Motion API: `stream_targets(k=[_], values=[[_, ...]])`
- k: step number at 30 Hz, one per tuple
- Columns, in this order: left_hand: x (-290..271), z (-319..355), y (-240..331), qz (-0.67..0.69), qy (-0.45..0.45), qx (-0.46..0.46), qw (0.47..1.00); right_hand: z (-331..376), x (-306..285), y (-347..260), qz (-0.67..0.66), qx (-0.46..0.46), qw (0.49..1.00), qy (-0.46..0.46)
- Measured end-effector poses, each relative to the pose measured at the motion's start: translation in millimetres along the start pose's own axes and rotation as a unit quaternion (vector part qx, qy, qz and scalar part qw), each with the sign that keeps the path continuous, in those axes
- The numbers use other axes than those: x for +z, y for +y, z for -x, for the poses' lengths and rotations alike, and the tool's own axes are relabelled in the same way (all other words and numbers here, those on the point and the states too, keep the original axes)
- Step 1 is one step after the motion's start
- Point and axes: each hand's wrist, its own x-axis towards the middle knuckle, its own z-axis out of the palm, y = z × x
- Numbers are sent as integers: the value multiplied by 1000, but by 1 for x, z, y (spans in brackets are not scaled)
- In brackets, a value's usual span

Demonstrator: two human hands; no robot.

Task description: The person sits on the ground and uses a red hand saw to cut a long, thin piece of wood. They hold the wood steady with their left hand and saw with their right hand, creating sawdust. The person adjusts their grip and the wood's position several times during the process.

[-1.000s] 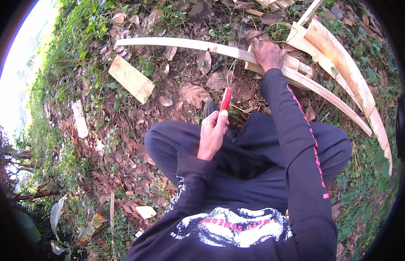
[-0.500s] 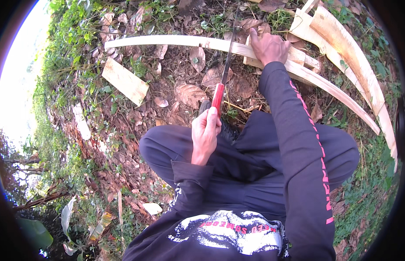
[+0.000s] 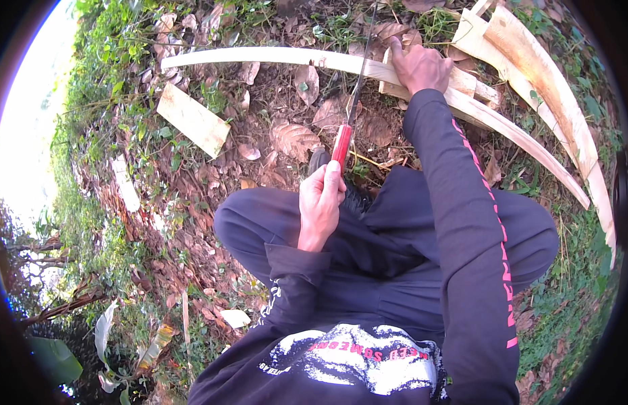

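Note:
I squat over leaf-covered ground. My left hand (image 3: 320,202) grips the red handle of a long thin-bladed knife (image 3: 341,145). Its blade points away from me and crosses a long, curved pale strip of wood (image 3: 260,57) lying on the ground. My right hand (image 3: 422,67) presses down on this strip just right of the blade, on top of stacked pale pieces. Both arms wear dark sleeves; the right one has a pink stripe.
A flat pale offcut (image 3: 192,120) lies to the left, with a smaller one (image 3: 125,183) beyond it. Broad curved pale slabs (image 3: 550,88) arc along the right. Dry leaves (image 3: 293,138), grass and my dark shoe (image 3: 318,158) fill the ground ahead.
My left hand has lifted the knife a little so that the blade now reaches across the strip. My right hand stays pressed on the strip.

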Motion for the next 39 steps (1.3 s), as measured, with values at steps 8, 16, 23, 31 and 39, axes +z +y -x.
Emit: stream_targets(k=[8,16,23,31,39], values=[[2,3,-5,6,7,5,1000,-1,3,1,4,-6,1000,-3],[-6,12,-3,0,18,-1,1000,-2,5,2,-1,-2,1000,17],[-7,13,0,-7,11,6,1000,-3,6,2,-1,4,1000,15],[-8,15,1,6,7,13,1000,-2,2,1,-4,7,1000,2],[-9,15,-2,-6,2,-1,1000,-1,-5,0,-2,11,999,-33]])
